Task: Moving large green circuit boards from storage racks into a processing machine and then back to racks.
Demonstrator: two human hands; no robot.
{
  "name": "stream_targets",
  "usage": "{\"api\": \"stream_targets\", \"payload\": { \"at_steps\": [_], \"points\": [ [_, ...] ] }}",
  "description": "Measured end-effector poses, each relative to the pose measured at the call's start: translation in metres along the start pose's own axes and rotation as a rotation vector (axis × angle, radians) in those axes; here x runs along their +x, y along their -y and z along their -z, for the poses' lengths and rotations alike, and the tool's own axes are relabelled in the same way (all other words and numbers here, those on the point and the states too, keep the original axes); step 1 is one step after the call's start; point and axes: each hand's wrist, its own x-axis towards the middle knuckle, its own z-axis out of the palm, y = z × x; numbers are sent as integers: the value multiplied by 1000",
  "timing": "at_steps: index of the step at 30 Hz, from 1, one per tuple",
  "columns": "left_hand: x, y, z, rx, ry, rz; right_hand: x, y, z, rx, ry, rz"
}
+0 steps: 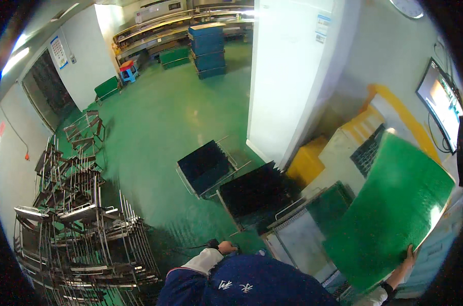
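A large, glossy green board (390, 209) stands tilted on my right side. My right hand (408, 264) grips it by its lower right edge, with the fingers at the rim. My left hand (225, 248) is low in the middle, in front of my dark blue garment. Its fingers look curled, and a small dark thing shows beside them that I cannot make out. Beyond the left hand is a wire rack packed with dark boards (252, 199). Closer to the green board sits another rack (298, 209), partly hidden by it.
Stacked empty metal racks (83, 239) crowd the left side. A further rack of dark boards (206, 166) stands on the green floor before a white pillar (287, 76). Yellow crates (308, 160) and a wall screen (441, 102) are at right; blue stacked bins (208, 51) stand far back.
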Motion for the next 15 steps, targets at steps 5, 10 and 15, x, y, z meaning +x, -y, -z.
{"api": "stream_targets", "payload": {
  "at_steps": [5, 10, 15],
  "points": [
    [-4, -7, 7, 32, 10, -16, -51, -28, 8, -224, 283, 64],
    [-18, -18, 21, 18, 90, 19, -62, -75, -13, 546, 449, -239],
    [-2, -28, 21, 115, -5, -70, -80, -60, -64, 361, -17, -137]
  ]
}}
